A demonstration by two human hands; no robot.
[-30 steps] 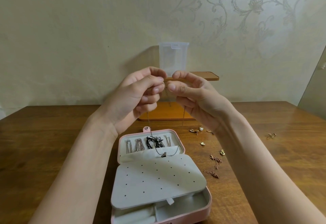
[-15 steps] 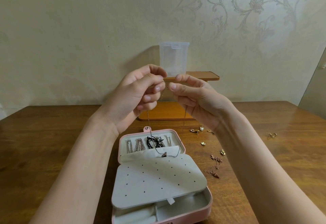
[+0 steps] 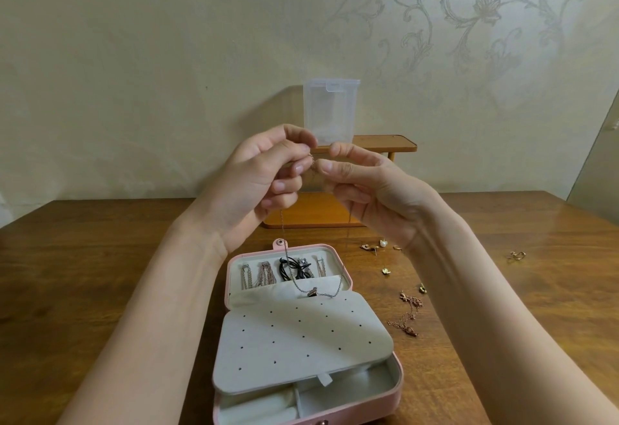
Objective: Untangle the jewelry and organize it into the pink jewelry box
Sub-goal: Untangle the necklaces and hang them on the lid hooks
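A thin necklace is held up above the wooden table, its ends pinched at the top between thumb and forefinger of the left hand and of the right hand, which are raised side by side with fingertips nearly touching. The other fingers of both hands are curled loosely inward. From the pinch, two strands are seen hanging down toward 6 o'clock, and the pendant at the bottom of the loop rests on the grey inner flap of the open pink jewelry box. In the lid, chains and a black cord are hung in a row. At 3 o'clock from the box, a tangled chain and small earrings are scattered on the table. At 12 o'clock, a clear plastic container is set on a small wooden stand against the wall.
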